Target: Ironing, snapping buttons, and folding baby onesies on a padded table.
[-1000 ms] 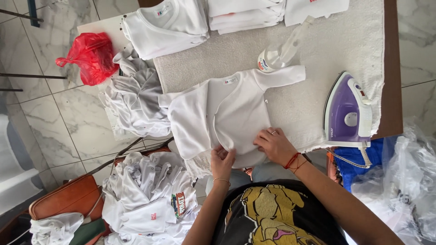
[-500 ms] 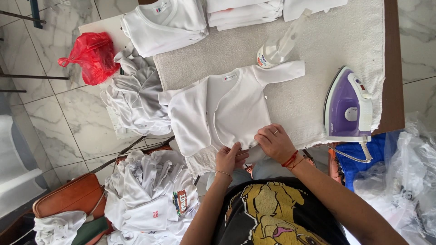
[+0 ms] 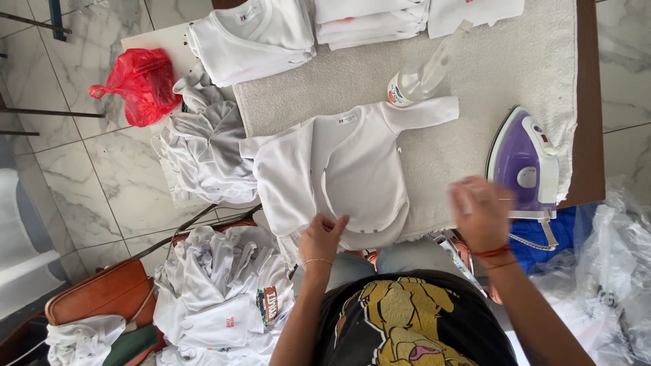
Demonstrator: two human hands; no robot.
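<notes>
A white baby bodysuit (image 3: 346, 169) lies spread open on the grey towel-covered table (image 3: 475, 74), sleeves out to both sides. My left hand (image 3: 323, 237) presses on its lower hem near the table's front edge. My right hand (image 3: 481, 211), blurred and with fingers apart, hovers just left of a purple and white iron (image 3: 523, 163) and holds nothing. A clear spray bottle (image 3: 424, 71) lies above the bodysuit's right sleeve.
Folded white garments (image 3: 254, 37) are stacked along the table's far edge. A loose heap of white clothes (image 3: 203, 146) hangs off the left side, beside a red plastic bag (image 3: 139, 85). More white clothes (image 3: 220, 295) pile on an orange seat (image 3: 95, 295) below left. Clear plastic bags (image 3: 610, 271) lie at right.
My right hand has lifted off the bodysuit's hem and swung right toward the iron. The left hand stays on the hem.
</notes>
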